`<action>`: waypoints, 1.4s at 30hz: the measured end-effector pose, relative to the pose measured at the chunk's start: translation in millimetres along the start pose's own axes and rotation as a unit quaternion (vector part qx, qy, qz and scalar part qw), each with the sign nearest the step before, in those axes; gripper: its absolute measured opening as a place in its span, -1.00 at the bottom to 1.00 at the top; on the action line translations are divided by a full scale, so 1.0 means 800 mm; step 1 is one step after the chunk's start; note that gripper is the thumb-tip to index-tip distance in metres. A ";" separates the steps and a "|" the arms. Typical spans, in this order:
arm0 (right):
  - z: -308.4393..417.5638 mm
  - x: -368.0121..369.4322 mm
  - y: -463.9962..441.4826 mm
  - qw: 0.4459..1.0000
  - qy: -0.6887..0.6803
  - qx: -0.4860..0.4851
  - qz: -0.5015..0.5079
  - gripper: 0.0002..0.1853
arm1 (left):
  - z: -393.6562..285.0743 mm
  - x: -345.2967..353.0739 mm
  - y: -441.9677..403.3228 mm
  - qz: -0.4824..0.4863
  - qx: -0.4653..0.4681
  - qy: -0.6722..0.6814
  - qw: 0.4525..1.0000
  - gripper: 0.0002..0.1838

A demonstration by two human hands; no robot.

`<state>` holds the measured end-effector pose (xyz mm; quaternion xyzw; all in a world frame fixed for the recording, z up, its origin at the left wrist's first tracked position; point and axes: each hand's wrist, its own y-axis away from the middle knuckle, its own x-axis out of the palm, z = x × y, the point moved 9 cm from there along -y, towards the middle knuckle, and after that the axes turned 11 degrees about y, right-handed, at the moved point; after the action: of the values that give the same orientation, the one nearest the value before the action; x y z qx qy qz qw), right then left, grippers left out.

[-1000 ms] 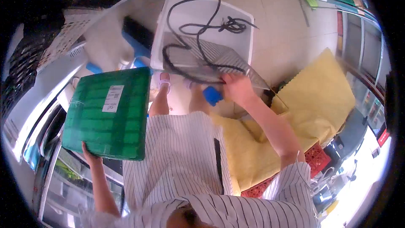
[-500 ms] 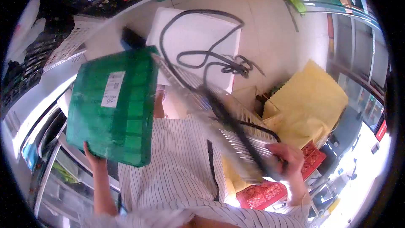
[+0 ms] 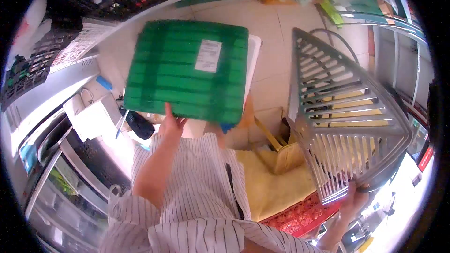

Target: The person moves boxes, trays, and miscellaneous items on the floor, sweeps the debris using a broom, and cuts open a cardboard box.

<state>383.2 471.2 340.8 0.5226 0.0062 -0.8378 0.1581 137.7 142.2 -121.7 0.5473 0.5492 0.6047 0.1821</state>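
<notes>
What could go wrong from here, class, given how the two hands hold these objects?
The green box might tip, since the left hand holds it near one edge. The slotted panel could swing, because the right hand grips only its lower end. The black cord, looping beside the panel, may snag.

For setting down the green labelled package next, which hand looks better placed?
Likely the left hand: it grips the green labelled package at its near edge. The right hand is occupied, off to its own side, holding the slotted metal panel.
</notes>
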 end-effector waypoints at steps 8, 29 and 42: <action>-0.115 -0.018 -0.029 0.993 0.068 0.100 -0.004 -0.72 | 0.073 -0.058 -0.046 -0.150 -0.139 -0.189 0.960 -0.30; -0.215 0.021 -0.071 0.988 0.073 0.126 0.043 -0.85 | -0.202 -0.147 -0.276 0.091 0.059 -0.543 0.833 -0.51; -0.294 0.037 -0.072 0.980 0.124 0.120 0.096 -0.73 | -0.105 0.037 -0.180 -0.013 -0.023 -0.428 0.903 -0.44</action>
<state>560.8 559.7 199.3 0.6356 -0.1252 -0.7421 0.1720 0.5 175.2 -215.4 0.7415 0.4116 0.3225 0.4204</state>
